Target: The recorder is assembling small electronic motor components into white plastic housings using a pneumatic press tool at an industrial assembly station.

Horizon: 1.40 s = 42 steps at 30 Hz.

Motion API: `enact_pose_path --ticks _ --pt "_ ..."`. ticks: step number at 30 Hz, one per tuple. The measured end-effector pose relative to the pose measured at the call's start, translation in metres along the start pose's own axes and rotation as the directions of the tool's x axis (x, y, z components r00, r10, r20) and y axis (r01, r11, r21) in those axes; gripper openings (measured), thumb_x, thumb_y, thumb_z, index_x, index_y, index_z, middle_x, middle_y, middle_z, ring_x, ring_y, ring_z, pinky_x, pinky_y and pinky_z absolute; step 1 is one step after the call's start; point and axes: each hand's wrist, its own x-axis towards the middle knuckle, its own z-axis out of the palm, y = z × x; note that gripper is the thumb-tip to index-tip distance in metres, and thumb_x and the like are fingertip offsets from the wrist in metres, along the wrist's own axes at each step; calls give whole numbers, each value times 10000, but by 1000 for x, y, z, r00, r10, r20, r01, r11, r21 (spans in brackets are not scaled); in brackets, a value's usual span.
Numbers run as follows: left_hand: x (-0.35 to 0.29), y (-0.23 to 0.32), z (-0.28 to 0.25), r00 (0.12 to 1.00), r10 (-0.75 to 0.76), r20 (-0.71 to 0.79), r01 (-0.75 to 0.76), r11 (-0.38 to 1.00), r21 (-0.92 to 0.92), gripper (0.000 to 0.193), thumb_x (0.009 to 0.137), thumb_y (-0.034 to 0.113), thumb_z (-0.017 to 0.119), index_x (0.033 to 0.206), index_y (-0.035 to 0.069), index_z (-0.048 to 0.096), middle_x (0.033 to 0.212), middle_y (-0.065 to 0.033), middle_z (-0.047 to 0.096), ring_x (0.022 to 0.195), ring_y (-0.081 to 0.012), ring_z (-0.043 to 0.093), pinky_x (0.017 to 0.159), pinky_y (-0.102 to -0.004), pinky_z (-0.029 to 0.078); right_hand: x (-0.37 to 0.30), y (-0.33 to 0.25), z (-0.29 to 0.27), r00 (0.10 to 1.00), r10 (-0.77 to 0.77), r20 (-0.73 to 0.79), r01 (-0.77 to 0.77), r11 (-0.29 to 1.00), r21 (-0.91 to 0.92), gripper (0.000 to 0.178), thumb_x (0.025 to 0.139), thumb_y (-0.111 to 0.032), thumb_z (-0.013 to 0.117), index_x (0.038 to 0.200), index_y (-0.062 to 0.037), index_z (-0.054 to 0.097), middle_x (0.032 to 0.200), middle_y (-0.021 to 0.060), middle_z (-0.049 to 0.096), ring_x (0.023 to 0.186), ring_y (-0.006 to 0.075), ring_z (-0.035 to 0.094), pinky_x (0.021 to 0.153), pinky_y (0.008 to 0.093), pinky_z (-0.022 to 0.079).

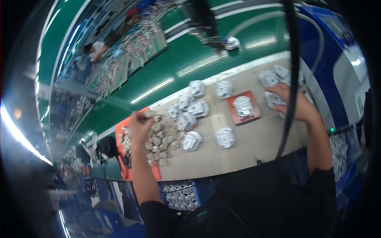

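Note:
My left hand (140, 126) is over the heap of small off-white parts (159, 143) on the left of the bench. Its fingers are pinched together; what they hold, if anything, is too small and blurred to name. At the right, my right hand (297, 104) has its fingers and thumb around a white plastic housing (273, 99). A black cable crosses in front of that hand and hides part of it. Between the hands, another white housing (243, 106) lies on a square orange-red fixture plate (251, 117). Several more white housings (186, 120) are grouped beside the small parts.
An orange tray (154, 173) lies under the heap. Behind the bench runs a green conveyor (186, 63), with a dark overhead device (202, 20) above it. Blue-white equipment (337, 47) stands at the right. Below the front edge is a crate of white parts (180, 196).

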Motion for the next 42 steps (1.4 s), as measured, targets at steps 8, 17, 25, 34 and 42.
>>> enact_pose_path --ticks 8,17,25,34,42 --pt "-22 125 28 953 293 82 -199 805 -559 324 863 -115 697 1116 -23 518 1055 -148 677 943 -189 701 847 -315 593 9 -17 2 1000 -21 -12 21 1000 -5 519 847 -166 772 1333 -83 610 1211 150 666 1162 358 626 963 466 499" --pt "-26 197 164 763 -13 647 155 974 -163 264 939 169 708 1021 -67 623 774 -74 670 617 -122 665 516 -270 549 8 0 13 999 -38 3 38 999 6 514 847 -182 789 1313 -80 600 1181 135 672 1140 352 642 976 460 504" --pt "-18 222 186 721 -28 692 24 1000 15 364 894 287 808 949 -49 682 704 -43 679 587 -96 645 521 -243 514 3 12 18 998 -62 -33 63 998 18 527 835 -184 787 1323 -109 602 1144 116 664 1131 349 630 969 469 497" --pt "-28 237 189 771 28 636 -54 998 21 407 880 346 816 923 -37 685 701 -29 678 597 -81 626 531 -230 482 1 12 16 998 -49 -28 50 998 26 537 815 -151 794 1318 -86 619 1127 124 678 1105 338 641 962 459 504" --pt "-39 210 194 835 22 550 52 992 -118 369 872 294 842 792 10 622 673 -33 655 619 -71 618 549 -238 478 4 2 16 998 -60 -9 60 998 10 542 805 -140 798 1312 -81 617 1124 131 680 1108 347 639 950 459 503"
